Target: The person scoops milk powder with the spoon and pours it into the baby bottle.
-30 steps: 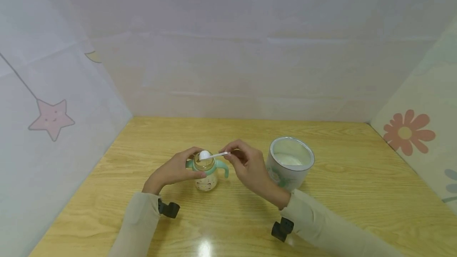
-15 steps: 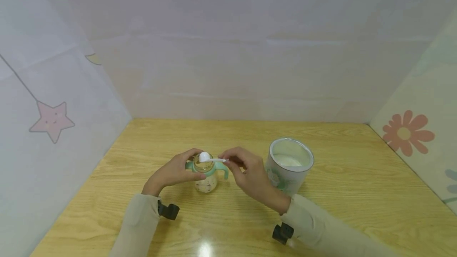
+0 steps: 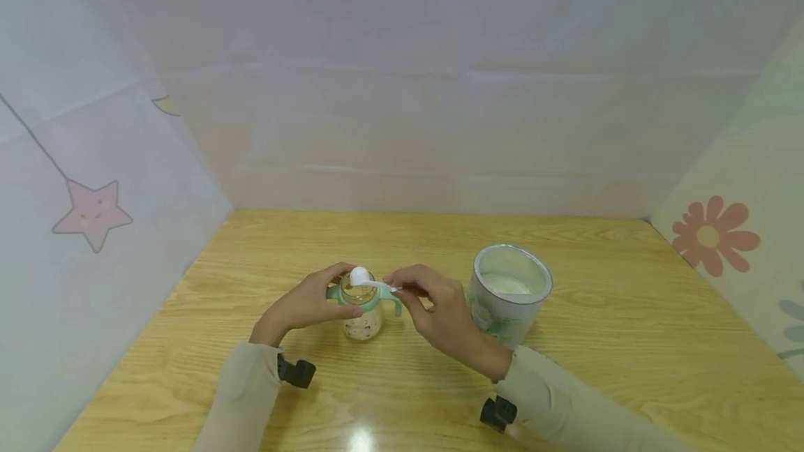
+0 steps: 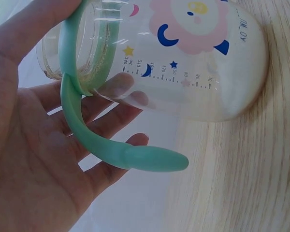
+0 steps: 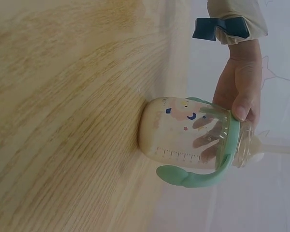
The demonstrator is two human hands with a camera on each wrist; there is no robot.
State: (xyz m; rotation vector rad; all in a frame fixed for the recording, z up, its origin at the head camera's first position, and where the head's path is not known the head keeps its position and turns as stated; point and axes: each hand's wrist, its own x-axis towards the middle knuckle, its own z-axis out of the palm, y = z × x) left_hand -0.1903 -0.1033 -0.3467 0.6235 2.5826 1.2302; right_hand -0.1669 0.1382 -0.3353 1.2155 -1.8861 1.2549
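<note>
L hand [image 3: 306,301] grips bottle [image 3: 362,327] nr. neck, upright on worktop [image 3: 603,298], lower ctr. of frame. R hand [image 3: 442,309] pinches scoop [image 3: 360,276], bowl at bottle mouth. Open tin [image 3: 502,316] lower ctr.-right.

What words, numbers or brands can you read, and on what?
"240 mL" on the bottle
"210" on the bottle
"150" on the bottle
"90" on the bottle
"60" on the bottle
"30" on the bottle
Bottle's "180" and "120" positions: unclear
Base lettering: too unclear
Can: nothing readable
</note>
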